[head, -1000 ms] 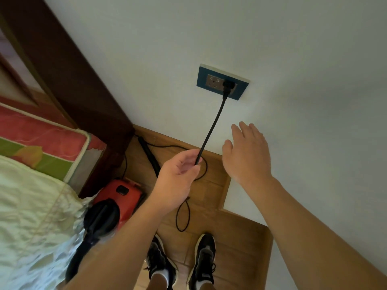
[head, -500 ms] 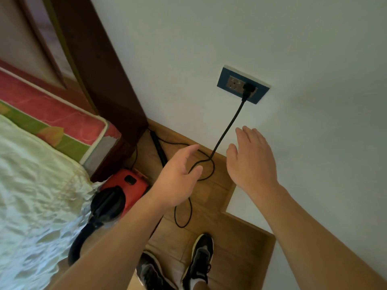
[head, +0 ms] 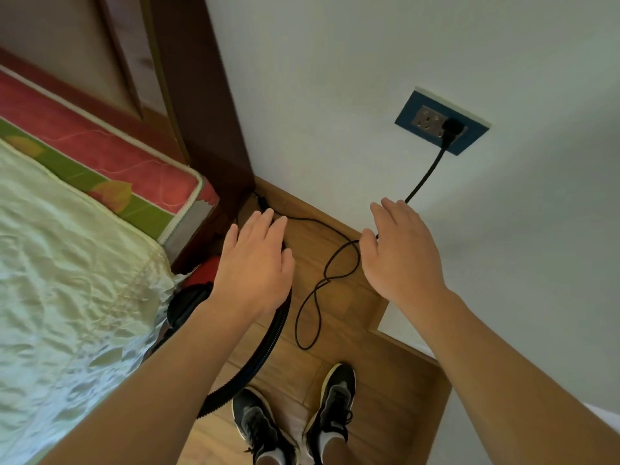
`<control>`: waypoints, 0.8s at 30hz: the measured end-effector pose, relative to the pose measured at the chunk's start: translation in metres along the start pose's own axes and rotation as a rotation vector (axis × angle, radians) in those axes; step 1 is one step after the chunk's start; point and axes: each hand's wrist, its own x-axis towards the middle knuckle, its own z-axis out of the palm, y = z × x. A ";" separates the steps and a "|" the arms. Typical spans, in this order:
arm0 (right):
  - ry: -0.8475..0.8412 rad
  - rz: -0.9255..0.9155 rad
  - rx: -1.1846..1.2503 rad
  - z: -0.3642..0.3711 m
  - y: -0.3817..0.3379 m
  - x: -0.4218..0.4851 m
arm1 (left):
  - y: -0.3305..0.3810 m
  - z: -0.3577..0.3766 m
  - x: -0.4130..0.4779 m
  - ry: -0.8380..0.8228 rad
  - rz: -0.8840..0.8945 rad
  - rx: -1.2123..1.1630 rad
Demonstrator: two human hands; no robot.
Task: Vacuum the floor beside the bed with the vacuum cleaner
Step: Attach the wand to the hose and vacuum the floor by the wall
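I see the vacuum (head: pixel 203 275) below my left hand (head: pixel 255 266). That hand and my right hand (head: pixel 399 256) are spread flat, holding nothing

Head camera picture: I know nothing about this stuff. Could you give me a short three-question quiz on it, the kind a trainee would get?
1. True or false: the plug of the black cord sits in the wall socket.
2. Pick one: what does the left hand hold? A) the cord B) a broom C) nothing
3. Fill in: the red vacuum cleaner stands on the wooden floor right beside the ____.

Key: 1 true; 2 C, its fingers are straight and grip nothing; 3 bed.
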 end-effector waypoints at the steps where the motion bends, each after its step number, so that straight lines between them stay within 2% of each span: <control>1: -0.004 -0.016 -0.004 0.001 -0.006 0.001 | -0.006 -0.001 -0.001 0.014 -0.019 0.025; 10: -0.042 -0.180 -0.067 0.011 -0.076 0.010 | -0.072 -0.023 -0.018 0.070 -0.147 0.133; 24: -0.022 -0.455 -0.157 0.016 -0.204 0.024 | -0.194 -0.084 -0.084 0.183 -0.383 0.109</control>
